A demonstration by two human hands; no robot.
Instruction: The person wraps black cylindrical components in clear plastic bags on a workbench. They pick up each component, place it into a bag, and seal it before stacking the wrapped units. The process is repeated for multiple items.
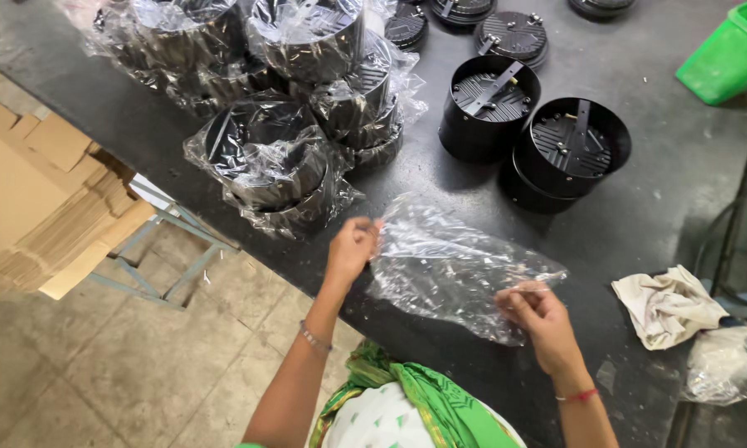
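A clear plastic bag [456, 270] is pinched by left hand [351, 247] and right hand [537, 314]; thin film could be torn if stretched between them.

Head-worn view, steeply down, close.

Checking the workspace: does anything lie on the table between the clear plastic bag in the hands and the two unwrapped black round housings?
Nothing visible: bare dark tabletop separates the clear plastic bag, gripped by left hand and right hand, from the black round housings.
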